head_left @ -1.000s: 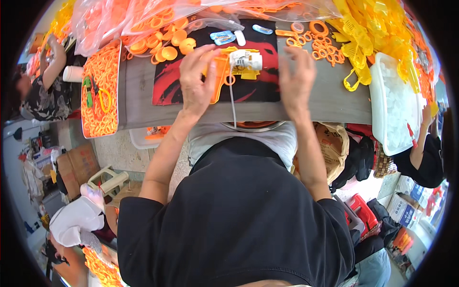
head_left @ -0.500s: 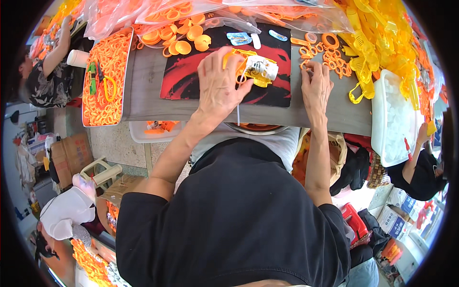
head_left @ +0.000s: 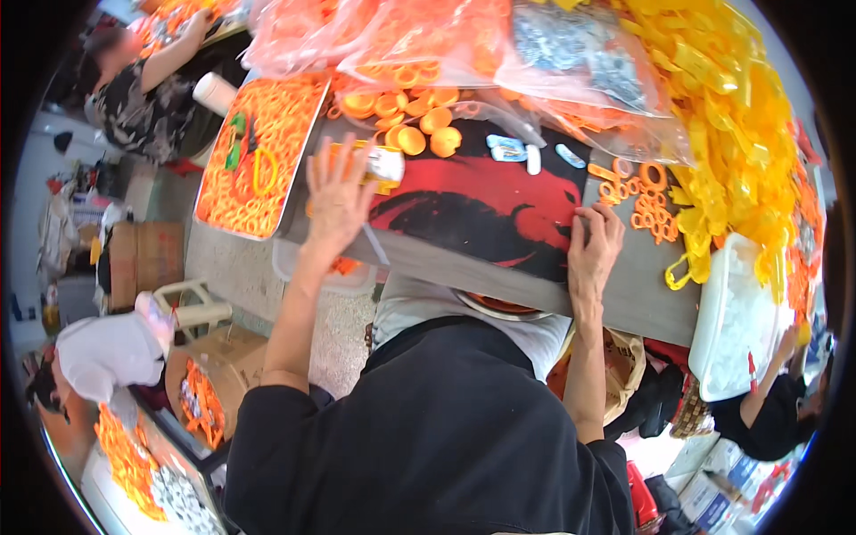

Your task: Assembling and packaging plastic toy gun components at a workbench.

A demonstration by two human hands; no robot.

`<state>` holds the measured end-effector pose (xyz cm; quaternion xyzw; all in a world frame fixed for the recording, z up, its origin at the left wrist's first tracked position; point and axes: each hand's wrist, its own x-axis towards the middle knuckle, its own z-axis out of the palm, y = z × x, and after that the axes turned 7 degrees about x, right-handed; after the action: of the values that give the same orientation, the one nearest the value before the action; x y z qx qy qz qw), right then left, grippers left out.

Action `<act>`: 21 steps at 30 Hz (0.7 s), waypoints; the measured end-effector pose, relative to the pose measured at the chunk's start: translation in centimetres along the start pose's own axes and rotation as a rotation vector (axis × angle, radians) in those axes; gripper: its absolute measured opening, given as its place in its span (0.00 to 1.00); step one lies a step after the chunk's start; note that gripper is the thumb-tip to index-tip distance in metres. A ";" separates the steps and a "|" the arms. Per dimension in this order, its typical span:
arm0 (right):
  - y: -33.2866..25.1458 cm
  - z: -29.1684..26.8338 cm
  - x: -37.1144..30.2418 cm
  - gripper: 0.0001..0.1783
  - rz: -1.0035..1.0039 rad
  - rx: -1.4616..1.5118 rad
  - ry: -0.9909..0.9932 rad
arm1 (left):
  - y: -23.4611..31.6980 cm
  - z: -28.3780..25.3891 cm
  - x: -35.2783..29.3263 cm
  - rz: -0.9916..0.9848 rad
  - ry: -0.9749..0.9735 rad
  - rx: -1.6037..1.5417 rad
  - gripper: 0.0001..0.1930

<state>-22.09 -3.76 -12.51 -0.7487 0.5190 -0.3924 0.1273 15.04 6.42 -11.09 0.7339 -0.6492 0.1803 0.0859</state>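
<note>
My left hand [head_left: 341, 196] reaches to the left end of the black-and-red mat, fingers spread and slightly blurred. Beneath and beside its fingers is a yellow plastic toy body with a white part [head_left: 386, 164], partly covered by the hand. A pale strip [head_left: 375, 244] hangs over the table edge near that wrist. At the right edge of the mat [head_left: 481, 209], my right hand [head_left: 595, 245] has its fingers curled down; whatever may be between the fingertips is hidden. Orange ring pieces [head_left: 654, 212] lie just right of it.
A tray of small orange rings [head_left: 259, 192] holds green-handled and yellow-handled cutting tools. Orange round cups [head_left: 412, 139] and plastic bags [head_left: 419, 40] lie behind the mat. Yellow parts [head_left: 727, 134] are heaped right, beside a white bin [head_left: 736, 312]. Other people work at both sides.
My left hand has moved left across the mat, and the yellow toy body is now at the mat's left end. My right hand has come toward the mat's right edge. The view has shifted.
</note>
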 end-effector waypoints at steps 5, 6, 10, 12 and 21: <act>1.3 -0.1 0.2 0.09 -0.056 -0.032 0.025 | -1.0 2.0 3.0 -0.011 0.186 -0.134 0.32; 1.5 -0.6 0.3 0.09 -0.054 -0.043 0.028 | 0.0 1.2 3.3 -0.016 0.266 -0.174 0.31; 4.6 -2.9 1.7 0.08 -0.037 -0.114 0.150 | 8.4 -1.1 3.7 0.133 0.292 -0.494 0.25; 5.7 -4.2 3.2 0.09 -0.032 -0.175 0.194 | 11.6 -2.6 3.8 0.399 0.124 -0.488 0.24; 11.8 -13.5 12.4 0.11 0.017 -0.346 0.520 | 15.3 -0.7 2.7 0.511 -0.134 -0.511 0.25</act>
<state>-37.92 -16.80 -4.97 -0.6293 0.5996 -0.4754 -0.1356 0.15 2.06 -11.07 0.5131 -0.8399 -0.0202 0.1759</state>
